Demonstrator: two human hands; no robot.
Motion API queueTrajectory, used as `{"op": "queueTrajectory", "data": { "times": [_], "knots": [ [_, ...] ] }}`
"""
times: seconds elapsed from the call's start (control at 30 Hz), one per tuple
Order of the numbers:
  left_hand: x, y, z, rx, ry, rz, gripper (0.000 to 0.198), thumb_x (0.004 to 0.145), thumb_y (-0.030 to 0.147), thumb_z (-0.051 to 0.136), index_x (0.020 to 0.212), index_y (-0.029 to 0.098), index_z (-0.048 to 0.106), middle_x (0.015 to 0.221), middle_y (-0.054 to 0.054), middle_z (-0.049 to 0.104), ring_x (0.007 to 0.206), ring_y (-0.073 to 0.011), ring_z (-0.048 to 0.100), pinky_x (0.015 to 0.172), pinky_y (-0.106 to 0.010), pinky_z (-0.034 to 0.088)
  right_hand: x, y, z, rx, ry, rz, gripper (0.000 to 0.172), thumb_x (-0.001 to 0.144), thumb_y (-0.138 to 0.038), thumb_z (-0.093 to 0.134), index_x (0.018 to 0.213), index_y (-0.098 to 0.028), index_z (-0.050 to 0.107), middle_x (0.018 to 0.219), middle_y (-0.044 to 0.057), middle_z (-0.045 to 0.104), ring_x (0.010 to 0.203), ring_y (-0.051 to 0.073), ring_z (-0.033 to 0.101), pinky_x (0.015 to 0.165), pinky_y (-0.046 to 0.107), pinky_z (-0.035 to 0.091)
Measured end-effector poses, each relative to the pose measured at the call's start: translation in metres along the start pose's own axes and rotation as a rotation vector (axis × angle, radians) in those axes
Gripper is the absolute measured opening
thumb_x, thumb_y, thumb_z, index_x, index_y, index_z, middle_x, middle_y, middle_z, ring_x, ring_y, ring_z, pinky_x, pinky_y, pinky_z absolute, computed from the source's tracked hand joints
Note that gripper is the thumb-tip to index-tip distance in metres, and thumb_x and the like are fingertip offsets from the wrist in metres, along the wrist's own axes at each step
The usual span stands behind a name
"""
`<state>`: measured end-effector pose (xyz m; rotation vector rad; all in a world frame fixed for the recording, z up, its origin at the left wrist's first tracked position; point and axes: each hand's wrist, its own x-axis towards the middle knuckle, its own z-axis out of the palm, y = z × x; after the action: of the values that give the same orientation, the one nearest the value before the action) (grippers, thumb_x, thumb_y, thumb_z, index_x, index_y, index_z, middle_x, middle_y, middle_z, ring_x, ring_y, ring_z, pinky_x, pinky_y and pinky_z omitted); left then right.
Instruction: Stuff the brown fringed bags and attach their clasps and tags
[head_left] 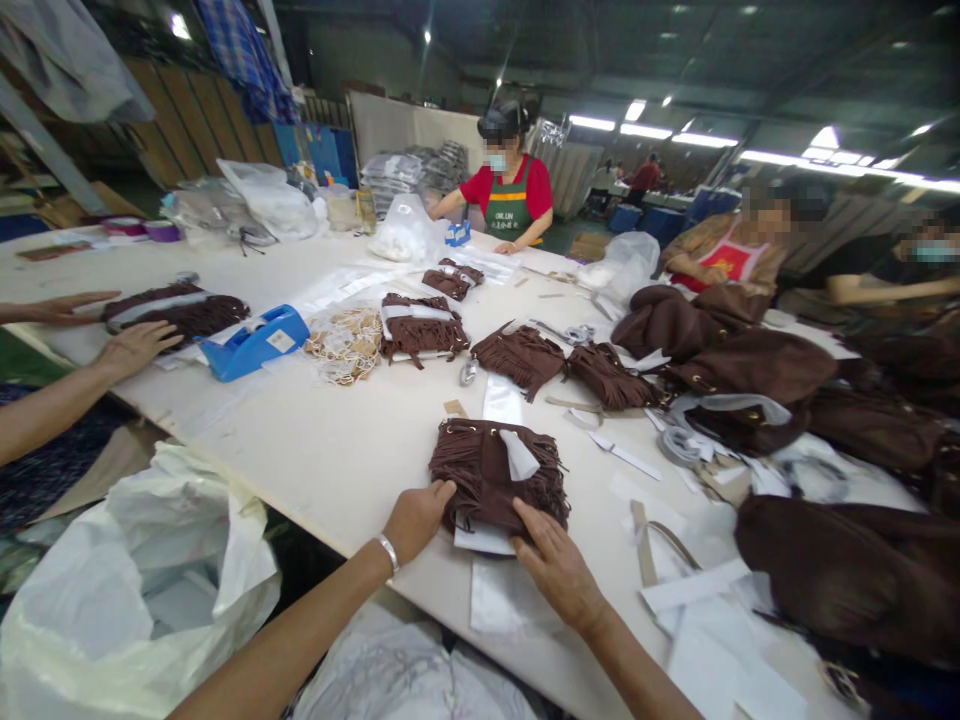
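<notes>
Hands (416, 520) at fringed bag (487, 470), near edge

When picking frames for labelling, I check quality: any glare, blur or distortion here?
Head view: the wide-angle lens stretches the frame's edges; the ceiling strip lights blow out at upper right; the fringed brown bag at the left hand and right hand is sharp.

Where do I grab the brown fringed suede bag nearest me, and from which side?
Probably by its two side edges, one hand from each side. The brown fringed suede bag lies flat on the white table, and loose fringe runs to its near edge, so pinching there catches only strands.
</notes>
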<state>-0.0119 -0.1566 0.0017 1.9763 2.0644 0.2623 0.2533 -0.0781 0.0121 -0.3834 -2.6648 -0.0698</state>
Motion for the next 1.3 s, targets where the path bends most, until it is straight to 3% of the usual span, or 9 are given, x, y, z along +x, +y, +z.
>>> {"op": "queueTrajectory", "data": {
  "times": [0.3, 0.43, 0.5, 0.57, 0.73, 0.83, 0.97, 1.17, 1.3],
  "knots": [
    [0.004, -0.009, -0.016, -0.203, 0.036, 0.094, 0.024, 0.090, 0.015, 0.040, 0.102, 0.024, 0.058, 0.101, -0.003, 0.064, 0.090, -0.0182, 0.061, 0.079, -0.028, 0.048, 0.006, -0.007, 0.003, -0.028, -0.064, 0.099, 0.009, 0.087, -0.012, 0.055, 0.085, -0.018, 0.062, 0.131, 0.015, 0.054, 0.120, 0.025, 0.050, 0.099, 0.048, 0.045],
    [0.003, -0.012, -0.025, -0.352, 0.051, 0.110, 0.027, 0.090, 0.018, 0.042, 0.105, 0.027, 0.062, 0.107, -0.002, 0.063, 0.100, -0.0179, 0.059, 0.088, -0.029, 0.047, 0.019, -0.018, -0.025, 0.048, -0.232, 0.149, 0.013, 0.086, -0.022, 0.059, 0.099, -0.019, 0.061, 0.144, 0.016, 0.043, 0.126, 0.029, 0.045, 0.102, 0.049, 0.042],
    [0.002, -0.014, -0.026, -0.498, 0.055, 0.133, 0.028, 0.090, 0.018, 0.042, 0.107, 0.026, 0.063, 0.110, -0.002, 0.063, 0.105, -0.0175, 0.057, 0.093, -0.029, 0.046, 0.028, -0.025, -0.032, 0.051, -0.231, 0.125, 0.024, 0.087, -0.027, 0.060, 0.110, -0.021, 0.060, 0.152, 0.015, 0.033, 0.132, 0.031, 0.040, 0.105, 0.052, 0.038],
    [0.001, -0.015, -0.026, -0.597, 0.059, 0.142, 0.028, 0.089, 0.019, 0.043, 0.107, 0.026, 0.064, 0.112, -0.002, 0.063, 0.107, -0.0171, 0.057, 0.095, -0.030, 0.045, 0.041, -0.031, -0.027, 0.025, -0.172, 0.097, 0.036, 0.088, -0.026, 0.060, 0.123, -0.021, 0.055, 0.153, 0.016, 0.030, 0.134, 0.032, 0.038, 0.106, 0.052, 0.037],
    [0.003, -0.027, -0.034, -0.625, 0.023, 0.099, 0.018, 0.084, 0.029, 0.055, 0.096, 0.021, 0.067, 0.097, -0.001, 0.067, 0.087, -0.0161, 0.063, 0.079, -0.027, 0.051, 0.074, -0.040, 0.010, -0.068, -0.066, 0.113, 0.046, 0.092, -0.018, 0.053, 0.137, -0.018, 0.046, 0.135, 0.018, 0.053, 0.117, 0.028, 0.054, 0.095, 0.044, 0.045],
    [0.020, -0.043, -0.044, -0.618, 0.070, 0.020, 0.028, 0.091, 0.037, 0.048, 0.103, 0.019, 0.065, 0.092, -0.001, 0.068, 0.078, -0.0147, 0.063, 0.073, -0.026, 0.051, 0.081, -0.039, 0.024, -0.116, -0.076, 0.100, 0.042, 0.092, -0.014, 0.050, 0.133, -0.023, 0.052, 0.125, 0.015, 0.060, 0.103, 0.027, 0.059, 0.082, 0.041, 0.048],
    [0.064, -0.059, -0.047, -0.549, 0.249, -0.115, 0.040, 0.096, 0.036, 0.036, 0.131, 0.019, 0.047, 0.128, -0.008, 0.054, 0.098, -0.0162, 0.060, 0.089, -0.031, 0.047, 0.079, -0.040, 0.027, -0.150, -0.054, 0.079, 0.037, 0.092, -0.013, 0.047, 0.126, -0.024, 0.057, 0.115, 0.014, 0.063, 0.096, 0.026, 0.058, 0.075, 0.039, 0.046],
    [0.116, -0.064, -0.036, -0.428, 0.215, -0.043, 0.030, 0.090, 0.044, 0.053, 0.106, 0.020, 0.062, 0.104, -0.005, 0.063, 0.103, -0.0215, 0.055, 0.093, -0.034, 0.043, 0.096, -0.053, 0.026, -0.149, -0.083, 0.054, 0.037, 0.093, -0.012, 0.039, 0.125, -0.022, 0.056, 0.125, 0.015, 0.058, 0.111, 0.031, 0.051, 0.091, 0.049, 0.041],
    [0.123, -0.060, -0.034, -0.355, 0.227, -0.018, 0.041, 0.089, 0.058, 0.048, 0.100, 0.021, 0.063, 0.106, -0.005, 0.062, 0.101, -0.0226, 0.054, 0.091, -0.035, 0.042, 0.107, -0.052, 0.032, -0.137, -0.137, -0.026, 0.029, 0.094, -0.013, 0.040, 0.113, -0.020, 0.061, 0.108, 0.013, 0.064, 0.098, 0.027, 0.054, 0.081, 0.043, 0.043]
  ]
}}
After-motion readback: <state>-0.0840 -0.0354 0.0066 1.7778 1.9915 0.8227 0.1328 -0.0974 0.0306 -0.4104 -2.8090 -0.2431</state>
